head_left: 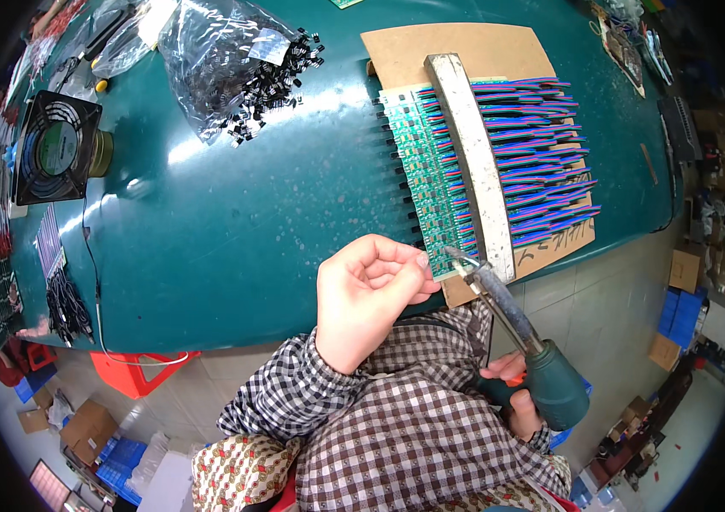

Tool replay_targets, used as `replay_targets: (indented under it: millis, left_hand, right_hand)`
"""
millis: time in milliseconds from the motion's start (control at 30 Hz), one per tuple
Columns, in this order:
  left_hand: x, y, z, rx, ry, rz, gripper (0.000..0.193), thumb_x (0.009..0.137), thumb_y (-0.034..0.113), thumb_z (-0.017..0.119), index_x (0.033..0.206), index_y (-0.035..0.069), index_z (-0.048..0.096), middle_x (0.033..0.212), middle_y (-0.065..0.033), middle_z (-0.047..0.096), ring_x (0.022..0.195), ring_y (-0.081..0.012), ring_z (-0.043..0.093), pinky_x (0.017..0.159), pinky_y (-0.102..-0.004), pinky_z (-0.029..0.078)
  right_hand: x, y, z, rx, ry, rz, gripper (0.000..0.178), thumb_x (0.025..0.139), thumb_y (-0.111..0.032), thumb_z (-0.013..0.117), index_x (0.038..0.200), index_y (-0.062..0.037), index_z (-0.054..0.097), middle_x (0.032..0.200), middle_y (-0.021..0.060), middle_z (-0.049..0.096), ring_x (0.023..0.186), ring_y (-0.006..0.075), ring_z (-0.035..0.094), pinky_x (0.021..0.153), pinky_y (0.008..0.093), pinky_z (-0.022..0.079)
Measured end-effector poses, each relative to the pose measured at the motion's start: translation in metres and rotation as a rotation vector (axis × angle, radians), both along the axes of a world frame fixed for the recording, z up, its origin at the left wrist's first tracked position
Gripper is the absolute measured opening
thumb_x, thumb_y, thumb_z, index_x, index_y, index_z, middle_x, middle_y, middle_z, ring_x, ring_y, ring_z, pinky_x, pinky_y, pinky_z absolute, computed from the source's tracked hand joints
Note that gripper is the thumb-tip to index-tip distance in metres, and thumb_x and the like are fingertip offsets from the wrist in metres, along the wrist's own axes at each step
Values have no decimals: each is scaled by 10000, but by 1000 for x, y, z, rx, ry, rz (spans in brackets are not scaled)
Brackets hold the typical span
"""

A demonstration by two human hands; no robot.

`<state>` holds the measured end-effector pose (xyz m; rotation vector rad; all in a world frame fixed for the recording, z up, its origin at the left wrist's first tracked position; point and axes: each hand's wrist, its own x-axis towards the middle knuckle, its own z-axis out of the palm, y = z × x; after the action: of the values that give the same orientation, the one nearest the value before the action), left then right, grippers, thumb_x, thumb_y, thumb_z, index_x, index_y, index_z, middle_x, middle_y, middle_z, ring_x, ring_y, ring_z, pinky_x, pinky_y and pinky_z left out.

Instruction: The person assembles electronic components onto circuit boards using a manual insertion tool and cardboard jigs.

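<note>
My right hand point(518, 401) is wrapped round the dark green handle of a soldering gun point(560, 384), whose metal barrel points up and left. Its tip rests at or just above the near end of a panel of green circuit boards point(426, 183). Beside that tip, my left hand point(371, 290) pinches with thumb and forefinger at the panel's near left corner; whatever is between the fingertips is too small to make out. Small black parts point(402, 188) stick out along the panel's left edge. Blue, red and black wires point(537, 162) run right from the boards, under a metal bar point(473, 158).
Cardboard point(465, 51) lies under the boards. At the back left, small black components point(268, 85) spill from a clear plastic bag point(209, 51). A fan point(59, 147) stands on the left of the green table point(251, 239), its cable hanging over the near edge above a red stool point(136, 374). Wire bundles point(64, 294) lie nearby.
</note>
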<state>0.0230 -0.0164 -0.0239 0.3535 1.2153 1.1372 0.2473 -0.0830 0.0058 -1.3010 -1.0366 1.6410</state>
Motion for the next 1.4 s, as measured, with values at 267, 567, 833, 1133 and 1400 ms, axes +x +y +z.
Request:
replay_targets:
  millis: [267,567,833,1133,1400]
  left_hand:
    - [0,1,0,-8,-1,-7,126,823,55,570,854,-61,533,767,-135,613,698,-196,636,619,-273,546]
    - [-1,1,-1,-4,-16,2,114,820,47,571,844,-58,534,768,-137,613,693,-196,637,616,-272,547]
    - [-1,1,-1,-29,-64,16,112,788,14,591,847,-68,542,782,-126,612,704,-165,631,630,-242,540]
    - [0,1,-1,-3,-3,-1,122,820,53,573,843,-59,532,764,-140,612,688,-201,637,613,-271,546]
    - [-1,1,-1,-7,-10,1,119,819,53,575,840,-55,528,767,-138,612,690,-203,638,613,-274,547]
  right_hand:
    - [-1,-6,-8,112,-78,-5,275,703,-131,676,855,39,523,780,124,552,711,236,596,673,382,530]
    - [-11,-3,-3,49,-80,-64,268,705,-133,688,805,53,523,732,116,536,689,224,586,663,398,537]
    - [-6,-8,-8,7,-42,-58,239,697,-97,697,787,47,529,725,112,529,680,210,577,678,415,537]
    - [-4,-12,-8,15,-34,-27,214,694,-62,686,787,52,530,741,119,536,703,217,581,688,416,535]
    - [-15,-6,5,-26,-41,-122,332,712,-111,683,906,67,480,801,175,557,771,257,592,738,414,520]
